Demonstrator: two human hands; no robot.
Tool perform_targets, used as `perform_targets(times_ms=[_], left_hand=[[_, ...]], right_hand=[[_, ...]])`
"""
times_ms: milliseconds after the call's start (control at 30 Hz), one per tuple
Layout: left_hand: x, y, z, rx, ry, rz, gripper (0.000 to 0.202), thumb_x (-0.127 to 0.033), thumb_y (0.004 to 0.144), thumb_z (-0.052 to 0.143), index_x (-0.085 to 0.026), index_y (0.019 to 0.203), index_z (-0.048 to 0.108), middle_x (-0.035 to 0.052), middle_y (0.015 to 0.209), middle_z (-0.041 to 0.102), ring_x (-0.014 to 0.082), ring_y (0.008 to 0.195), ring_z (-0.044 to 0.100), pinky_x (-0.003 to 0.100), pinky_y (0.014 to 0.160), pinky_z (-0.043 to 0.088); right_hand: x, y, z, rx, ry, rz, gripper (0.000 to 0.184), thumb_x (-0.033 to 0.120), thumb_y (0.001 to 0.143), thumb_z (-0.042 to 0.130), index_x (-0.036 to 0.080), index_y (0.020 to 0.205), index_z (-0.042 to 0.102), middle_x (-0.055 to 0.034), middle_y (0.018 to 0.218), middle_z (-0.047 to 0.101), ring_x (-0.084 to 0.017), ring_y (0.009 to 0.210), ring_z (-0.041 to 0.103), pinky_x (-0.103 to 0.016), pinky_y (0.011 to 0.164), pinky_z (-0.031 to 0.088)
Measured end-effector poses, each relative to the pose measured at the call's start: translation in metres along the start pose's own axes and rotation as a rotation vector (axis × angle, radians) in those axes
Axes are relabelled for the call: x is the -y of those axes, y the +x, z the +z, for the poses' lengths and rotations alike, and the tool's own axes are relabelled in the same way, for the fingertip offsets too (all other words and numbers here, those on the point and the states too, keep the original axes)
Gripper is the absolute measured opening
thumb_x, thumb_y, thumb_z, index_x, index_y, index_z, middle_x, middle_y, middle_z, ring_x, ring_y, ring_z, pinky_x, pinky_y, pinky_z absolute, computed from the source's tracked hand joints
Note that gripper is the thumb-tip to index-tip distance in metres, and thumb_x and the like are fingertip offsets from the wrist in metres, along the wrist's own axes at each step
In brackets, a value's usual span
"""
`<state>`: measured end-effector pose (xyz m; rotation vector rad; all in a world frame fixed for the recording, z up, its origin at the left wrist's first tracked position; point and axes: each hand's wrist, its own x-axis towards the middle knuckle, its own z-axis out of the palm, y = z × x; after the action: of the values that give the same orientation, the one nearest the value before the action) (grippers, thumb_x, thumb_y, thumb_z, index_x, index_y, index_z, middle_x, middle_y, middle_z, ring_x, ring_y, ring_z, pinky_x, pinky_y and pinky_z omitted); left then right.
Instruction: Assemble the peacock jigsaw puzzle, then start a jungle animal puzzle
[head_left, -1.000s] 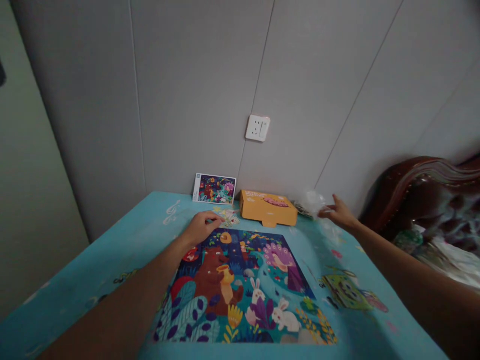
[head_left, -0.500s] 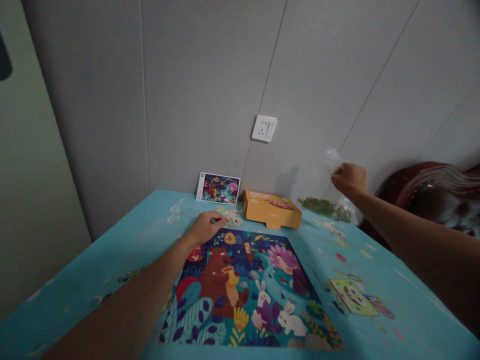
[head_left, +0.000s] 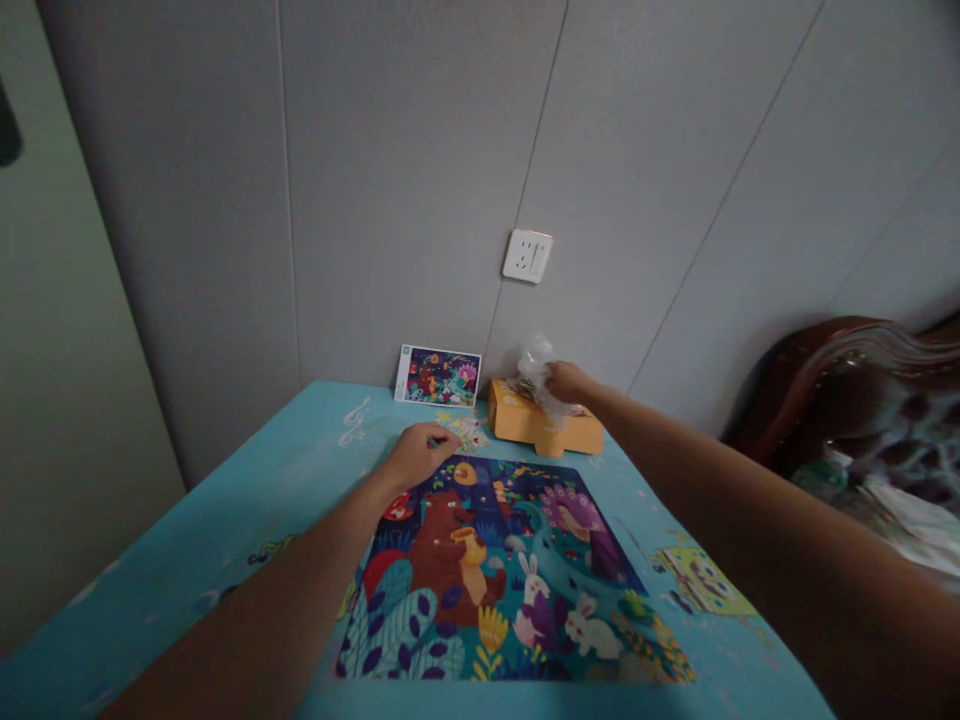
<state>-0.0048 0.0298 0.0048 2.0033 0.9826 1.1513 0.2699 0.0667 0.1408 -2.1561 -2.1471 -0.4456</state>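
Note:
A clear plastic bag (head_left: 536, 362) with greenish contents at its bottom is gripped in my right hand (head_left: 568, 382), over the top of the orange box (head_left: 517, 425) at the back of the table. My left hand (head_left: 421, 453) is by the upper left edge of the large colourful animal picture (head_left: 517, 570), which lies flat. Its thumb and forefinger come together in a pinch, and whatever is between them is too small to make out. Just beyond those fingers is a pale patterned patch (head_left: 469, 432) on the tablecloth.
A small card (head_left: 439, 377) with the same picture leans upright against the grey wall. A blue printed tablecloth (head_left: 300, 460) covers the table. A white socket (head_left: 527, 256) is on the wall, and a dark wooden-framed seat (head_left: 795, 390) stands at the right.
My right hand has brought the plastic bag left and inward, from the table's right side to above the orange box. My left hand has hardly moved.

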Motion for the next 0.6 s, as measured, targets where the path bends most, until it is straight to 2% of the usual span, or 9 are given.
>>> perform_targets(times_ms=[67,133,233,300,367,400,500,533,600], left_hand=[[-0.002,0.0,0.0,-0.016,-0.077,-0.033,0.021,-0.032,0.073,0.062,-0.018,0.074,0.077,0.0061,0.083,0.075,0.0228,0.084,0.066,0.033,0.082,0.047],[-0.003,0.0,0.0,-0.046,-0.184,-0.08,0.017,-0.032,0.067,0.067,-0.018,0.069,0.076,0.005,0.078,0.074,0.0233,0.083,0.065,0.033,0.083,0.045],[-0.002,0.003,0.001,-0.103,-0.334,-0.158,0.013,-0.031,0.06,0.072,-0.018,0.063,0.075,0.0046,0.074,0.074,0.0235,0.081,0.064,0.033,0.083,0.044],[0.0,0.006,-0.001,-0.177,-0.444,-0.225,0.016,-0.031,0.057,0.074,-0.016,0.063,0.074,0.0057,0.072,0.073,0.023,0.078,0.064,0.032,0.078,0.045],[0.002,0.01,-0.004,-0.287,-0.579,-0.302,0.02,-0.033,0.057,0.071,-0.015,0.065,0.072,0.0072,0.072,0.071,0.0216,0.074,0.062,0.031,0.069,0.045],[0.004,0.011,-0.008,-0.348,-0.643,-0.334,0.022,-0.034,0.058,0.068,-0.014,0.067,0.071,0.0077,0.073,0.071,0.0204,0.072,0.062,0.03,0.065,0.045],[0.008,0.014,-0.022,-0.519,-0.835,-0.404,0.023,-0.032,0.059,0.057,-0.014,0.069,0.066,0.0077,0.072,0.066,0.016,0.064,0.058,0.028,0.06,0.046],[0.009,0.014,-0.027,-0.569,-0.884,-0.419,0.022,-0.031,0.059,0.055,-0.014,0.07,0.065,0.0071,0.071,0.065,0.0148,0.061,0.056,0.027,0.058,0.046],[0.011,0.012,-0.037,-0.657,-0.962,-0.438,0.021,-0.03,0.06,0.051,-0.015,0.07,0.063,0.0058,0.071,0.062,0.0131,0.059,0.054,0.026,0.055,0.045]], right_hand=[[0.0,-0.002,0.006,0.048,0.011,0.016,0.03,0.035,0.092,0.058,0.015,0.114,0.06,-0.0085,0.114,0.062,-0.02,0.098,0.062,-0.041,0.085,0.052],[-0.005,-0.006,-0.002,0.046,0.018,0.039,0.034,0.036,0.087,0.063,0.014,0.114,0.062,-0.0108,0.113,0.063,-0.024,0.103,0.061,-0.04,0.088,0.049],[-0.001,-0.026,-0.022,-0.048,0.01,0.094,0.056,0.046,0.082,0.063,0.014,0.128,0.055,-0.02,0.129,0.052,-0.036,0.117,0.052,-0.048,0.094,0.043],[0.019,-0.053,-0.032,-0.164,-0.012,0.114,0.07,0.049,0.082,0.061,0.01,0.137,0.045,-0.0253,0.139,0.04,-0.043,0.128,0.039,-0.058,0.101,0.032],[0.055,-0.092,-0.033,-0.359,0.021,-0.077,0.067,0.047,0.083,0.059,0.01,0.136,0.045,-0.0255,0.143,0.034,-0.043,0.133,0.032,-0.059,0.107,0.025],[0.076,-0.114,-0.03,-0.358,0.07,-0.226,0.064,0.048,0.083,0.058,0.014,0.137,0.045,-0.0231,0.145,0.033,-0.041,0.135,0.03,-0.058,0.109,0.023],[0.141,-0.174,-0.009,-0.168,0.273,-0.606,0.065,0.062,0.082,0.054,0.023,0.133,0.049,-0.0169,0.148,0.033,-0.041,0.138,0.025,-0.062,0.11,0.02],[0.158,-0.189,0.0,-0.076,0.351,-0.684,0.073,0.07,0.079,0.052,0.027,0.137,0.045,-0.0158,0.149,0.033,-0.043,0.138,0.025,-0.065,0.108,0.021],[0.183,-0.21,0.015,0.051,0.496,-0.724,0.083,0.077,0.079,0.045,0.032,0.146,0.03,-0.0146,0.151,0.031,-0.043,0.138,0.027,-0.068,0.106,0.023]])
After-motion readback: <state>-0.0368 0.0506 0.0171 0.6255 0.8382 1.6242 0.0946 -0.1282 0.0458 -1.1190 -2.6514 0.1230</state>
